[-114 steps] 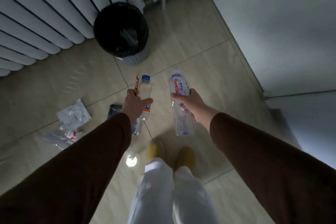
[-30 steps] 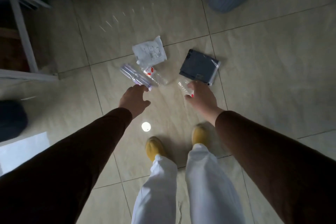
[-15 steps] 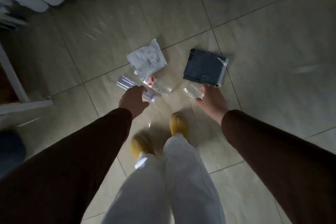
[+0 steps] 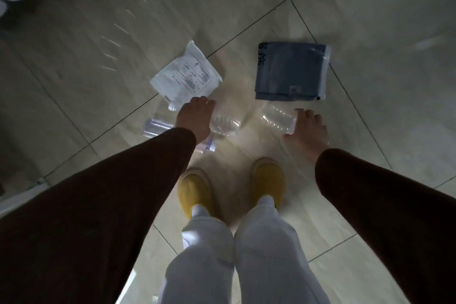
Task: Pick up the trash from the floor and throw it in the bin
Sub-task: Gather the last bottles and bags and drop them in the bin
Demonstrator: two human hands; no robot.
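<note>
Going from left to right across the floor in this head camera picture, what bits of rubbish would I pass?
White pouch → clear bottle under the left hand → clear bottle at the right hand → grey packet.

Just one view here, a wide-angle camera on the person's head, pointing steeply down at the tiled floor (image 4: 370, 20) in front of them. It sits close enough that both sleeves fill the bottom corners, with the left hand (image 4: 196, 118) and right hand (image 4: 307, 131) around mid-frame and the yellow slippers (image 4: 195, 191) below (edges bend and blur a bit). No second view shares the scene.
</note>
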